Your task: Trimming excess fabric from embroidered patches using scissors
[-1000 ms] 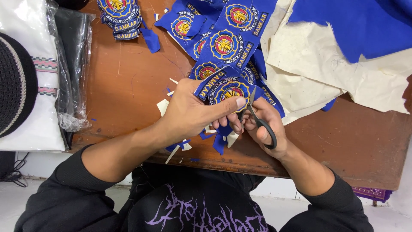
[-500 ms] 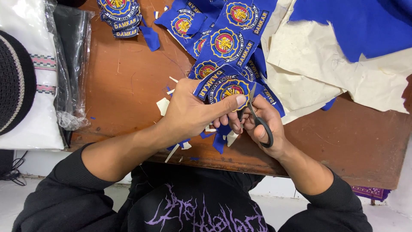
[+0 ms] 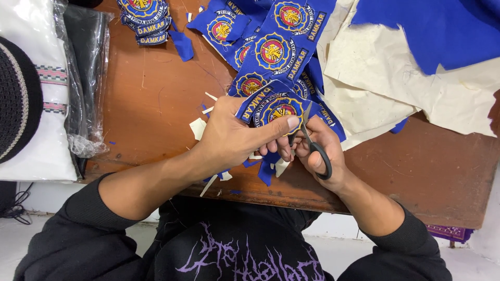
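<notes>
Here, left hand point(image 3: 237, 138) pinching blue patch point(image 3: 276, 109), scissors point(image 3: 311, 140) in right hand point(image 3: 323, 153), blades pointing up-left

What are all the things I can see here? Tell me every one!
badge being cut: one, blue with a round yellow and red middle, held in the left hand
scissors: one pair, black handles, in the right hand
uncut badges: several, blue, top middle of the table
badge stack: one pile, blue, top left
scraps: many, cream and blue, by the hands
backing sheets: a few, cream, right side
blue cloth: one, top right
table: one, brown wood
plastic bag: one, clear, left edge
left hand: one
right hand: one
</notes>
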